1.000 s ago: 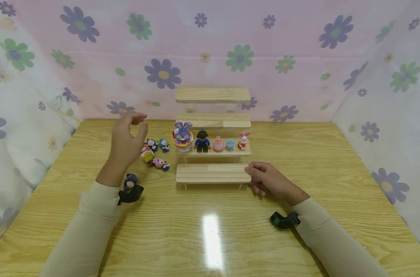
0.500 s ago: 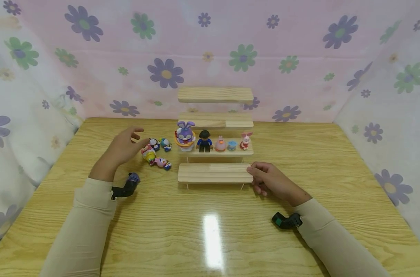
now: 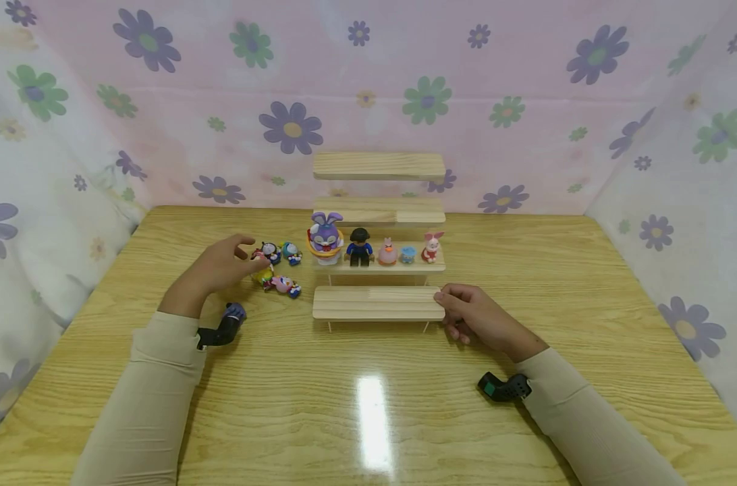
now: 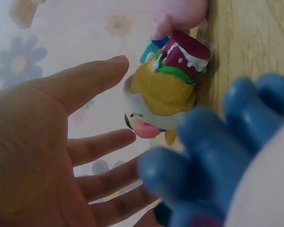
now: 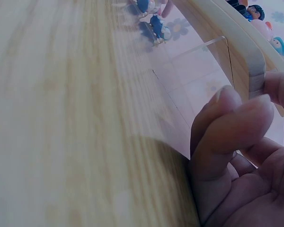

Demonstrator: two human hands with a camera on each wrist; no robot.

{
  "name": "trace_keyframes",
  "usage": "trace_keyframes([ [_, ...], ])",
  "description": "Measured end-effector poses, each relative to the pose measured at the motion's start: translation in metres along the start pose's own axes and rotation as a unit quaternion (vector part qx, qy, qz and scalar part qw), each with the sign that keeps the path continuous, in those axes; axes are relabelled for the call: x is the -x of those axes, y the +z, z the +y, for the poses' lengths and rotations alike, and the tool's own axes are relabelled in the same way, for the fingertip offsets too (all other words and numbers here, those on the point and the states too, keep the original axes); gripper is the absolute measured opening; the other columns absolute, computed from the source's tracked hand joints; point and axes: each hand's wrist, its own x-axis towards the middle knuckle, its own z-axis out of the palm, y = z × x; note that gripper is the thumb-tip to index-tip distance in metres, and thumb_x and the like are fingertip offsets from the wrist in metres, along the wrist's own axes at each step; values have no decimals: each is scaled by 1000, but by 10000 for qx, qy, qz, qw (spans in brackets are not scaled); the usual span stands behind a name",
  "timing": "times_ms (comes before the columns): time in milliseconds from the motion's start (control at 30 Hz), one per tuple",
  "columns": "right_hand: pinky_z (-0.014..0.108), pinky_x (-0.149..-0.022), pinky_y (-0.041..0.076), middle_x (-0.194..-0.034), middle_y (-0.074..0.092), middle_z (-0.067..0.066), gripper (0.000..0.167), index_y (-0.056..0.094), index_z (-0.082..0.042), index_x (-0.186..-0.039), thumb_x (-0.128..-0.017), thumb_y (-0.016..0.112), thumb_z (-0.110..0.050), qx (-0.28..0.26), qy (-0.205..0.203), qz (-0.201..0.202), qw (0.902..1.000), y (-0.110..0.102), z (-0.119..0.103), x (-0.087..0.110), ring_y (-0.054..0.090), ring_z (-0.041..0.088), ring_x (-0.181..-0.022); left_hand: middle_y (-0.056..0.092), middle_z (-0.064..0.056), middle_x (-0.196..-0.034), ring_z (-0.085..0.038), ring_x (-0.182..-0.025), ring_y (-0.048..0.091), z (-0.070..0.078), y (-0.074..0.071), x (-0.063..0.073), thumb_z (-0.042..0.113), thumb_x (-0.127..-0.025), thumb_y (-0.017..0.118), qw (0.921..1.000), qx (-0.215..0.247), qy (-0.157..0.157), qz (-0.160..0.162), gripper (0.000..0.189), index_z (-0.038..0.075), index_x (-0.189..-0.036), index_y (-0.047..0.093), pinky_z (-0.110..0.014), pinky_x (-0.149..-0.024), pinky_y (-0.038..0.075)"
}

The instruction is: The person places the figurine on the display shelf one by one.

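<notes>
My left hand [image 3: 219,265] hovers at the small figurines left of the tiered wooden display stand [image 3: 377,302]. Its thumb and fingers are spread on either side of a figurine in a yellow dress [image 4: 165,90], with a gap visible in the left wrist view. Close by lie a pink-eared figurine [image 3: 283,285], a dark-haired one [image 3: 270,252] and a teal-hatted one [image 3: 291,253]. My right hand [image 3: 480,318] holds the right end of the stand's lowest shelf, its lower fingers curled beneath the shelf's level.
On the second tier stand a purple rabbit [image 3: 325,237], a toy man in blue [image 3: 360,248], a pink figure [image 3: 388,252], a small blue figure [image 3: 407,254] and a piglet [image 3: 432,248]. A purple-grey figurine [image 3: 235,312] lies by my left wrist. Floral cloth [image 3: 368,101] hangs behind.
My left hand has come down to the figurines and now covers part of the yellow-dressed one. My right hand stays at the shelf's end. The head view has shifted slightly.
</notes>
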Motion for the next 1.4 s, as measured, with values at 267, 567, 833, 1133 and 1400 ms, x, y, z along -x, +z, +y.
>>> trace_keyframes([
  [267, 29, -43, 44, -71, 52, 6, 38, 52, -6, -92, -105, 49, -41, -25, 5, -10, 10000, 0, -1, -2, 50, 14, -52, 50, -34, -138, -49, -123, 51, 2, 0, 4, 49, -99, 57, 9999, -126, 17, -48, 77, 0, -154, 31, -61, -97, 46],
  [567, 29, -44, 45, -70, 53, 5, 40, 53, -6, -95, -104, 50, -45, 39, 104, 49, 9999, 2, 2, -2, 49, 14, -50, 52, -32, -137, -47, -122, 54, 0, 6, 2, 48, -97, 60, 9998, -151, -25, -131, 77, 1, -152, 35, -58, -96, 48],
  [833, 31, -44, 45, -74, 53, 7, 44, 52, -6, -91, -102, 52, -48, 71, 181, 142, 9997, 2, 2, 1, 49, 15, -51, 51, -31, -138, -47, -123, 52, 0, 9, -1, 46, -97, 62, 9998, -185, 38, -64, 75, 3, -152, 35, -60, -100, 45],
  [1133, 31, -44, 45, -76, 53, 8, 43, 52, -6, -91, -102, 52, -48, 93, 178, 154, 9997, 2, 1, 0, 50, 15, -53, 50, -31, -139, -47, -124, 52, 1, 11, -5, 42, -97, 63, 9999, -119, -3, -27, 70, 5, -151, 36, -61, -101, 44],
  [1400, 29, -43, 45, -75, 54, 7, 40, 53, -6, -94, -104, 50, -44, 65, 99, 118, 9999, 1, 1, -2, 50, 14, -52, 51, -31, -138, -46, -123, 53, 2, 11, -6, 41, -97, 64, 10000, -34, -36, 40, 70, 5, -151, 37, -60, -100, 46],
])
